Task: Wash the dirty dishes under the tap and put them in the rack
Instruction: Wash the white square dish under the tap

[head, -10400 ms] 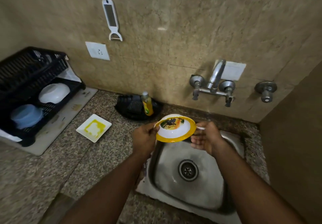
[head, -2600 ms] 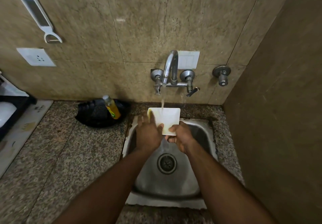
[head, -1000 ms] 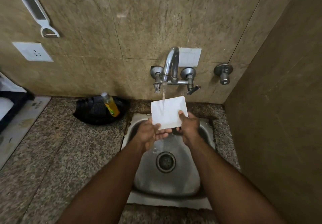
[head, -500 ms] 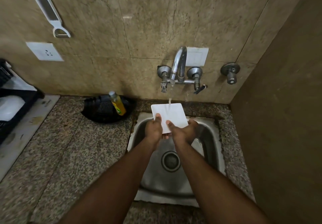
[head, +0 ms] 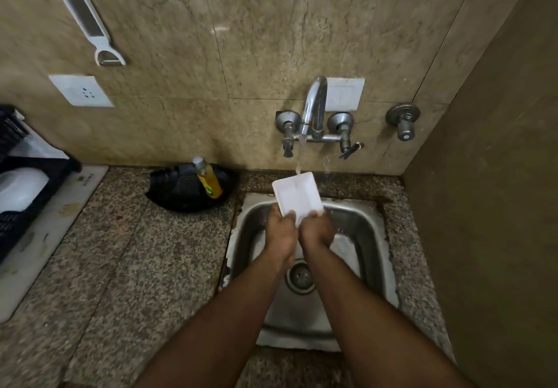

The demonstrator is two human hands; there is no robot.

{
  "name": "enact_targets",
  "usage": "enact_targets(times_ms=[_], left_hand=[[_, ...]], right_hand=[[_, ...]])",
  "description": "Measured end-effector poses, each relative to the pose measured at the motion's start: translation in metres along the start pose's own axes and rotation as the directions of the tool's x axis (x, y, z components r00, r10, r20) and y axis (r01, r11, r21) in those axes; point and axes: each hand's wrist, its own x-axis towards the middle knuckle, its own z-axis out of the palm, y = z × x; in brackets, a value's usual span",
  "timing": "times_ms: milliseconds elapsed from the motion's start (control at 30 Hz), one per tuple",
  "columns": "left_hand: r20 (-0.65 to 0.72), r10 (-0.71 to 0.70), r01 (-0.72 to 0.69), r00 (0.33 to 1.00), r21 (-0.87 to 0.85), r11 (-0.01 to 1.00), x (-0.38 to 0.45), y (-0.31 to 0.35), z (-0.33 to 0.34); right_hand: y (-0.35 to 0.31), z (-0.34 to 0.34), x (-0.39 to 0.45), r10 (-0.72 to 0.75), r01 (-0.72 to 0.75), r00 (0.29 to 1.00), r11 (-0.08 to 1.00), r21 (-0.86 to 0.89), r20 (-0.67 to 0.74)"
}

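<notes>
A small white square plate (head: 296, 194) is tilted up over the steel sink (head: 367, 230), and water from the tap (head: 314, 106) runs down its face. My left hand (head: 280, 233) grips its near left edge and my right hand (head: 317, 229) grips its near right edge, side by side. At the far left edge stands the black dish rack (head: 33, 170) with a white bowl (head: 21, 188) in it.
A black tray (head: 178, 194) holding a yellow soap bottle (head: 208, 180) sits on the granite counter left of the sink. A white drain mat (head: 51, 236) lies under the rack. A side wall closes off the right.
Both hands have slid down to the plate's near edge and closer together. The plate stays under the running water, tilted a little more upright.
</notes>
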Motion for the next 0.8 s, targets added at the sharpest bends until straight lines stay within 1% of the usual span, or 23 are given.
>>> enact_targets(times_ms=[67,100,167,200,267,367,433,500,567,600,667,733,800], left_hand=[[-0.009,-0.014,0.013,1.000,-0.042,0.999,0.005,0.007,-0.004],[0.002,-0.025,0.025,1.000,-0.047,0.999,0.006,0.010,-0.008],[0.027,-0.062,0.064,0.998,-0.074,0.995,0.008,0.009,-0.019],[0.039,-0.081,0.084,0.996,-0.090,0.992,0.009,0.007,-0.024],[0.069,-0.089,0.094,0.994,-0.074,0.993,0.011,0.000,-0.029],[0.069,-0.081,0.088,0.994,-0.093,0.992,0.006,0.000,-0.028],[0.058,-0.071,0.077,0.996,-0.124,0.989,0.008,0.002,-0.032],[0.029,-0.060,0.063,0.998,-0.135,0.989,0.011,0.005,-0.039],[0.020,-0.080,0.082,0.997,-0.139,0.987,0.016,0.000,-0.049],[0.024,-0.089,0.092,0.996,-0.140,0.986,0.017,-0.002,-0.052],[0.047,-0.094,0.100,0.994,-0.134,0.986,0.014,-0.002,-0.054],[0.071,-0.121,0.133,0.990,-0.185,0.974,0.014,0.000,-0.055],[0.114,-0.135,0.155,0.984,-0.187,0.970,0.014,0.006,-0.056]], right_hand=[[0.003,0.009,-0.010,-0.096,0.090,0.985,0.995,0.048,0.141],[0.006,0.012,-0.014,-0.105,0.107,0.968,0.994,0.002,0.229],[0.013,0.015,-0.017,-0.089,0.139,0.935,0.983,-0.123,0.344],[0.017,0.015,-0.016,-0.096,0.170,0.927,0.969,-0.178,0.362],[0.020,0.017,-0.015,-0.150,0.256,0.924,0.925,-0.280,0.352],[0.014,0.021,-0.006,-0.157,0.271,0.916,0.921,-0.282,0.368],[0.010,0.024,-0.006,-0.191,0.309,0.909,0.905,-0.291,0.371],[0.011,0.028,-0.013,-0.197,0.345,0.883,0.888,-0.304,0.426],[0.016,0.034,-0.023,-0.182,0.380,0.844,0.868,-0.321,0.505],[0.017,0.036,-0.024,-0.169,0.373,0.840,0.870,-0.322,0.516],[0.014,0.035,-0.017,-0.127,0.289,0.875,0.911,-0.293,0.467],[0.006,0.029,0.001,-0.093,0.200,0.932,0.938,-0.282,0.351],[0.000,0.021,0.024,-0.091,0.172,0.963,0.932,-0.318,0.254]])
